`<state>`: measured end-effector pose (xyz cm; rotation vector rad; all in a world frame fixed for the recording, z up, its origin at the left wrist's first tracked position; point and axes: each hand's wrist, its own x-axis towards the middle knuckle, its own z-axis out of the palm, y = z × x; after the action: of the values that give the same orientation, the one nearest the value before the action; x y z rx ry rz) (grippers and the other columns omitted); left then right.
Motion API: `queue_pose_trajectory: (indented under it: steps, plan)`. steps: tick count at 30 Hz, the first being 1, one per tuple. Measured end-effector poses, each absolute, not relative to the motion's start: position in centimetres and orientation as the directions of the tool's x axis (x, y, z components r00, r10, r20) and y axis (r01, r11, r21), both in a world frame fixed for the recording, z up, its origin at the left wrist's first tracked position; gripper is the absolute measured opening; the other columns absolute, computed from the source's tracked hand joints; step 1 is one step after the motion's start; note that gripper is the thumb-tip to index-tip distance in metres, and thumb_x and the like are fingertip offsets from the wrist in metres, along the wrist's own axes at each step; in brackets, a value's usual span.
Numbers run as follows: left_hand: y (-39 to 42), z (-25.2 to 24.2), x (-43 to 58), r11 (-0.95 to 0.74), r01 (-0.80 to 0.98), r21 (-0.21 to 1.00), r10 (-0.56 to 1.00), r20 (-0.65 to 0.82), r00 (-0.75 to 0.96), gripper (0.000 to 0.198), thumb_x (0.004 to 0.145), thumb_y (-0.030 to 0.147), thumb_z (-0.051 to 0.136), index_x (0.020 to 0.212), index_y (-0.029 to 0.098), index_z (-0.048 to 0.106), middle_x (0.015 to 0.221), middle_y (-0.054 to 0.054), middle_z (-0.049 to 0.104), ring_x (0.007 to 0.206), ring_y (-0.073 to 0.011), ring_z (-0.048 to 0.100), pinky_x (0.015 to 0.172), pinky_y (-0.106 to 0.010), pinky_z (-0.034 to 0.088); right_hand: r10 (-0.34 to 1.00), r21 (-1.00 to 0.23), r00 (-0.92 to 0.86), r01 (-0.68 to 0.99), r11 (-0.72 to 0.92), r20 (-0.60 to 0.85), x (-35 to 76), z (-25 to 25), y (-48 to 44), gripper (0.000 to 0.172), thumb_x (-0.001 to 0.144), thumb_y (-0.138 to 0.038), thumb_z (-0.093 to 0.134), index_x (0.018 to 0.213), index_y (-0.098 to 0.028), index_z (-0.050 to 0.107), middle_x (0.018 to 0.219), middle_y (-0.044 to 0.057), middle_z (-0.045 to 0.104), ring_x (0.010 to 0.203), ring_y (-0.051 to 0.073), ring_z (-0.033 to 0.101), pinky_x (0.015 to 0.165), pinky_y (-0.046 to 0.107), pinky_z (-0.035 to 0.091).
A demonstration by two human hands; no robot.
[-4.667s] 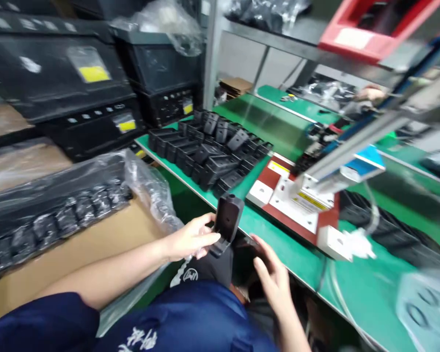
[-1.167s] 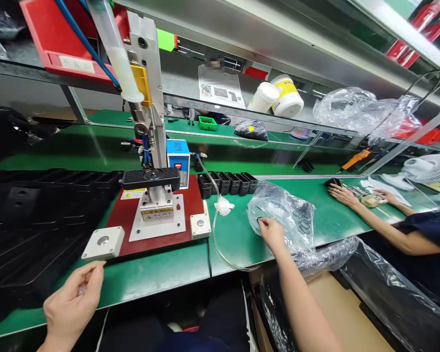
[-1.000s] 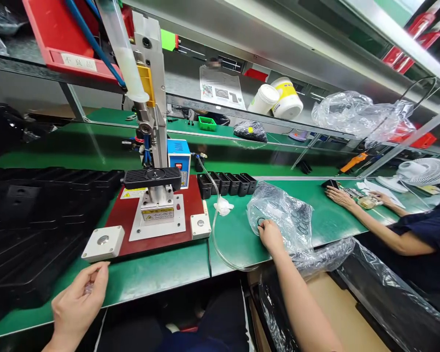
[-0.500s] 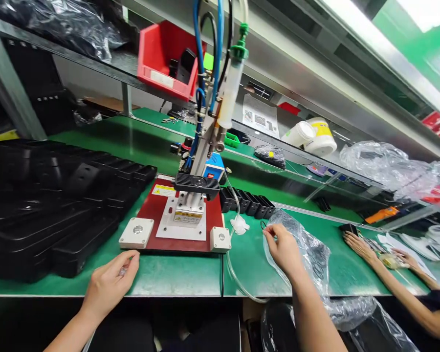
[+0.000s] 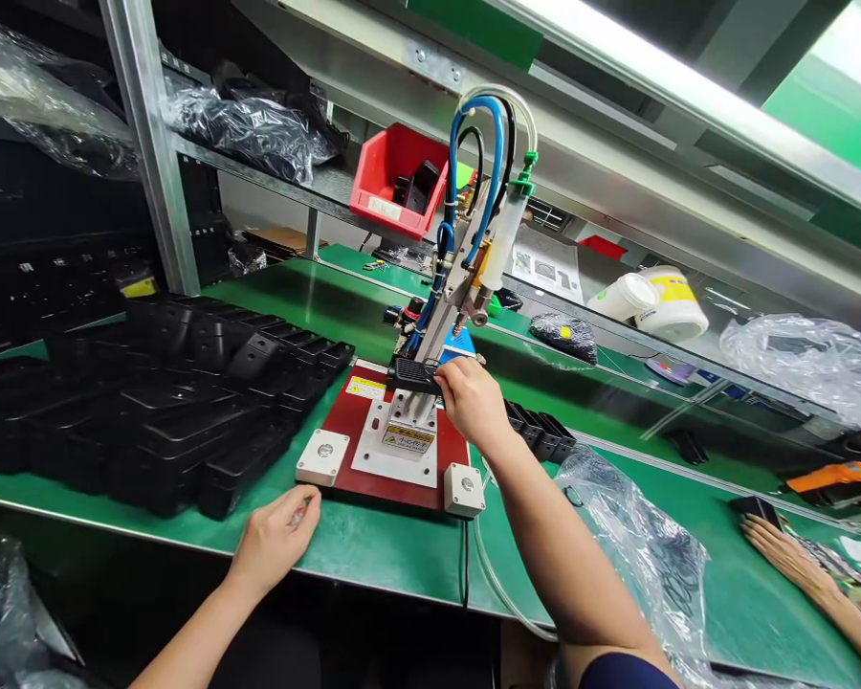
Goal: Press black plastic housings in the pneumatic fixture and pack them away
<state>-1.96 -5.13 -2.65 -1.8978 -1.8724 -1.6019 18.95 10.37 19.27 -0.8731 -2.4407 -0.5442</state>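
Observation:
My right hand [image 5: 470, 397] is at the press machine [image 5: 441, 316], its pinched fingers on the right end of the black slotted part [image 5: 414, 374] on the fixture; a thin dark ring shows by the fingertips. My left hand [image 5: 276, 536] rests at the front of the green bench, fingers curled together just below the left white button box [image 5: 322, 457]; what it holds, if anything, is too small to name. The right button box [image 5: 464, 490] stands on the front right of the red base [image 5: 359, 483].
Black plastic housings [image 5: 165, 402] are heaped at the left. A red bin [image 5: 402, 182] sits on the shelf above. Small black parts [image 5: 541, 431] stand behind a clear bag of rings [image 5: 638, 536]. Another person's hand [image 5: 789, 555] is at the far right.
My right hand has moved from above the clear bag to the black part on the machine. My left hand stays near the left button box. The view has shifted.

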Motion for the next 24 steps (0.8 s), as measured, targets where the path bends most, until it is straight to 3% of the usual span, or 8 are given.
queue_pose_trajectory:
  steps: [7, 10, 13, 17, 21, 24]
  plan:
    - [-5.2, -3.0, -1.9, -0.262, 0.782, 0.566, 0.723, 0.652, -0.229, 0.017, 0.091, 0.028, 0.05, 0.085, 0.019, 0.063, 0.067, 0.003, 0.065, 0.053, -0.0074, 0.059, 0.056, -0.016, 0.044, 0.457, 0.104, -0.619, 0.658, 0.746, 0.639, 19.6, 18.8, 9.2, 0.017, 0.096, -0.021, 0.046, 0.09, -0.019, 0.062, 0.092, 0.007, 0.065, 0.091, 0.02, 0.058, 0.081, 0.032, 0.047]
    - [-5.1, -3.3, -1.9, -0.261, 0.794, 0.549, 0.713, 0.664, -0.225, 0.018, 0.092, 0.029, 0.049, 0.085, 0.019, 0.063, 0.067, 0.002, 0.066, 0.054, -0.0083, 0.06, 0.056, -0.017, 0.044, 0.455, 0.056, -0.565, 0.667, 0.743, 0.689, 19.3, 18.7, 9.6, 0.018, 0.096, -0.027, 0.048, 0.104, -0.018, 0.061, 0.111, 0.011, 0.063, 0.104, 0.023, 0.057, 0.088, 0.036, 0.047]
    - [-5.0, -3.6, -2.0, -0.258, 0.796, 0.548, 0.711, 0.665, -0.228, 0.019, 0.092, 0.03, 0.049, 0.085, 0.019, 0.063, 0.066, 0.002, 0.065, 0.053, -0.0092, 0.061, 0.056, -0.018, 0.044, 0.483, 0.052, -0.621, 0.645, 0.762, 0.617, 19.0, 18.3, 10.0, 0.039, 0.094, -0.039, 0.053, 0.125, -0.017, 0.054, 0.131, 0.015, 0.056, 0.119, 0.028, 0.052, 0.092, 0.043, 0.045]
    - [-5.0, -3.5, -2.0, -0.26, 0.797, 0.546, 0.707, 0.67, -0.228, 0.017, 0.092, 0.029, 0.05, 0.087, 0.019, 0.063, 0.067, 0.002, 0.065, 0.055, -0.0094, 0.061, 0.056, -0.018, 0.046, 0.513, 0.044, -0.673, 0.627, 0.777, 0.533, 19.2, 17.7, 9.3, 0.044, 0.095, -0.043, 0.05, 0.13, -0.017, 0.052, 0.134, 0.014, 0.056, 0.125, 0.028, 0.05, 0.096, 0.045, 0.043]
    - [-5.1, -3.1, -2.0, -0.276, 0.801, 0.531, 0.672, 0.703, -0.234, 0.015, 0.092, 0.026, 0.051, 0.088, 0.018, 0.063, 0.069, 0.0, 0.064, 0.058, -0.0104, 0.063, 0.06, -0.019, 0.048, 0.51, -0.019, -0.532, 0.678, 0.734, 0.676, 21.8, 15.3, 7.2, 0.051, 0.096, -0.04, 0.048, 0.141, -0.018, 0.041, 0.148, 0.016, 0.041, 0.137, 0.028, 0.038, 0.104, 0.046, 0.039]
    - [-5.1, -2.4, -2.1, -0.268, 0.834, 0.482, 0.576, 0.775, -0.262, 0.015, 0.091, 0.022, 0.053, 0.102, 0.015, 0.061, 0.087, -0.006, 0.067, 0.071, -0.0132, 0.066, 0.07, -0.022, 0.052, 0.531, -0.112, -0.357, 0.742, 0.661, 0.769, 25.0, 10.6, 5.1, 0.045, 0.097, -0.031, 0.046, 0.14, -0.022, 0.042, 0.143, 0.014, 0.047, 0.133, 0.026, 0.044, 0.103, 0.046, 0.041]
